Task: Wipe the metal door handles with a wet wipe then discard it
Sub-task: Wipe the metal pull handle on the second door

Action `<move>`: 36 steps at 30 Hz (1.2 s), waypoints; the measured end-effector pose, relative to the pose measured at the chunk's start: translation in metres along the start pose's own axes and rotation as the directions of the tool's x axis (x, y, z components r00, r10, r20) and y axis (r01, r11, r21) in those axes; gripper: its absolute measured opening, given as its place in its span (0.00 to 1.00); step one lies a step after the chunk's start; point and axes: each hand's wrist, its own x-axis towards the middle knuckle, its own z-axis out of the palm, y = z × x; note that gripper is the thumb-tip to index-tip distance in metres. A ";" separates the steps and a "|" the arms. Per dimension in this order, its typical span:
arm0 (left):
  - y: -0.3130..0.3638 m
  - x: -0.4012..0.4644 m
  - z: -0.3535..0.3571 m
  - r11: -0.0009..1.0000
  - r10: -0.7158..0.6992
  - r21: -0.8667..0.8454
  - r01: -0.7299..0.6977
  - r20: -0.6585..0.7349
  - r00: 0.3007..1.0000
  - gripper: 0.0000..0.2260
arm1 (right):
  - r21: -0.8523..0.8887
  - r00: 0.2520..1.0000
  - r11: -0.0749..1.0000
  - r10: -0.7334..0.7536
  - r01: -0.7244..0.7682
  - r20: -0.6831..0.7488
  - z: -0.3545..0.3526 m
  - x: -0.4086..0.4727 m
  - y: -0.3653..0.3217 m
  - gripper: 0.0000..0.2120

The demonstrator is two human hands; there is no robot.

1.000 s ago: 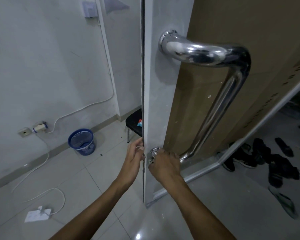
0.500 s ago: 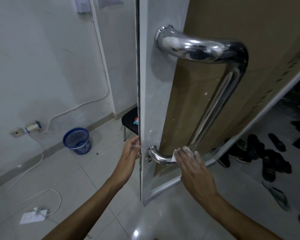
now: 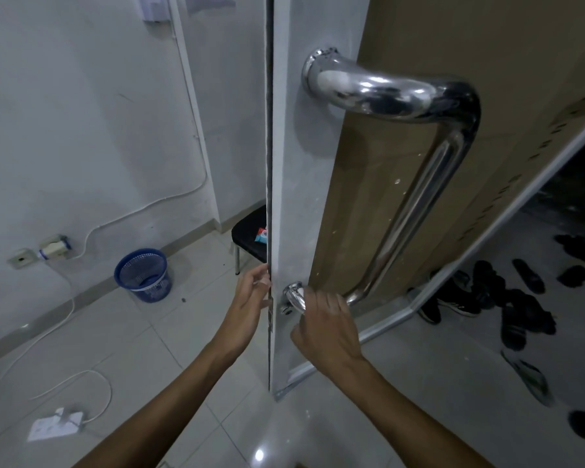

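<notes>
Chrome door handle (image 3: 416, 184) gleams, smudged; right hand (image 3: 328, 327) grips its lower bend, left hand (image 3: 250, 298) pinches door edge (image 3: 273, 197).

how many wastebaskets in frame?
1. A blue mesh wastebasket stands on the floor by the left wall, left of the door edge. More could be hidden behind the door.

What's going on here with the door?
A person is cleaning the long metal door handle. Their right hand is curled round its lower bend, near where it meets the door; the wipe itself is hidden under the hand. The left hand holds the door's edge, apparently to steady it. A blue wastebasket stands by the wall on the left.
</notes>
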 end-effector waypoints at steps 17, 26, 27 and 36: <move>0.007 0.004 -0.004 1.000 -0.007 0.020 0.006 0.014 1.000 0.11 | -0.392 0.955 0.876 -0.296 0.281 0.022 -0.012 -0.006 0.061 0.19; 0.000 0.009 -0.006 0.999 -0.006 0.036 0.006 0.013 1.000 0.07 | -0.121 0.948 0.956 -0.284 0.268 -0.145 0.042 -0.013 0.034 0.36; -0.001 0.009 -0.005 0.999 -0.006 0.044 0.006 0.009 1.000 0.07 | -0.145 0.927 0.936 -0.342 0.321 -0.156 0.045 -0.012 0.039 0.36; 0.000 0.015 -0.002 0.997 -0.019 0.079 0.021 -0.033 0.999 0.07 | -0.409 0.759 0.713 -0.648 0.570 -0.070 0.054 -0.019 0.130 0.37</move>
